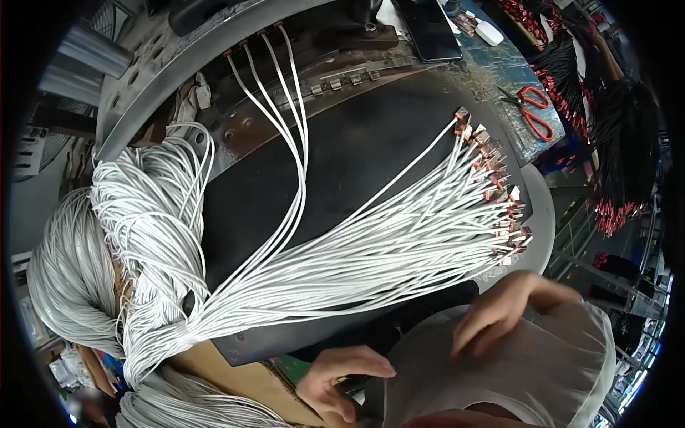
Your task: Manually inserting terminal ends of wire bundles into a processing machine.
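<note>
My left hand (342,374) hovers near the lower edge, below the black work mat (357,164). Its thumb and fingers are curved and apart, with nothing between them. To the right, my right hand (496,317) hangs in front of the grey shirt, slightly blurred, its loose fingers pointing down and holding nothing I can see. Above both hands, a large bundle of white cables (357,274) fans out across the mat. Red-and-metal connectors (499,192) tip the cables' right ends. Several separate white cables (303,157) run up to red ends at a metal machine frame (185,60).
Coiled white cables (75,264) are heaped at the left, beside a cardboard box (264,385). At the upper right lie red-handled scissors (535,114), a black phone (428,28) and a small white case (489,33). Black cables with red ends (621,157) hang beyond.
</note>
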`<state>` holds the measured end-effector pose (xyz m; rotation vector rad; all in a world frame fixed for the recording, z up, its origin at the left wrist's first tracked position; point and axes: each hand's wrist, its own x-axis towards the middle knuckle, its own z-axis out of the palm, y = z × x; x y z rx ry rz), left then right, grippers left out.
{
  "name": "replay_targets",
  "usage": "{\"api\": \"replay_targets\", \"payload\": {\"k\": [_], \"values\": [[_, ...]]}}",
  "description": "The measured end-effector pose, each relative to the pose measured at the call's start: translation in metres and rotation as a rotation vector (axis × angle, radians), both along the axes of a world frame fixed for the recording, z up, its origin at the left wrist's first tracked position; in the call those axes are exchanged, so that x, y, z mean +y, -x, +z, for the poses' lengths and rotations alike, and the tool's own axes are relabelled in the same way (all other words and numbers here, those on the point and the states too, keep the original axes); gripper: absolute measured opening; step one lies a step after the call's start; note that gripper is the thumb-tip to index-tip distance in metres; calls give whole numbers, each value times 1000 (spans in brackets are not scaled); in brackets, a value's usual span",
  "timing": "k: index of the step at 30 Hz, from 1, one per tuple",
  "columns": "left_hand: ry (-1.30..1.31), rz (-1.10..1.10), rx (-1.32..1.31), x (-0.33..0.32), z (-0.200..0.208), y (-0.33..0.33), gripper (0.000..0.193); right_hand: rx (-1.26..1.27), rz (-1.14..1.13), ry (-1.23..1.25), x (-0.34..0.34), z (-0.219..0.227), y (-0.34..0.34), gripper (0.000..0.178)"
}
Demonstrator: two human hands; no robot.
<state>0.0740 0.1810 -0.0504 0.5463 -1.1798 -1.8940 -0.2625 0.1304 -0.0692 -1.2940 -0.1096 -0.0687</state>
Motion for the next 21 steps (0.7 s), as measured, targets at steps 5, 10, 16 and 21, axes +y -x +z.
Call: {"api": "replay_targets", "payload": {"k": [5, 10, 16, 21], "values": [[-540, 594, -154, 105, -103, -12, 76, 1070, -1036, -649, 93, -116, 22, 42], [-556, 1090, -350, 89, -134, 3, 58, 469, -1670, -721, 83, -159, -2, 56], [-586, 1060, -286, 79, -122, 4, 51, 199, -1587, -917, 83, -168, -7, 68], [-582, 1087, -393, 84, -121, 1, 52, 32, -1509, -990, 84, -184, -10, 69]]}}
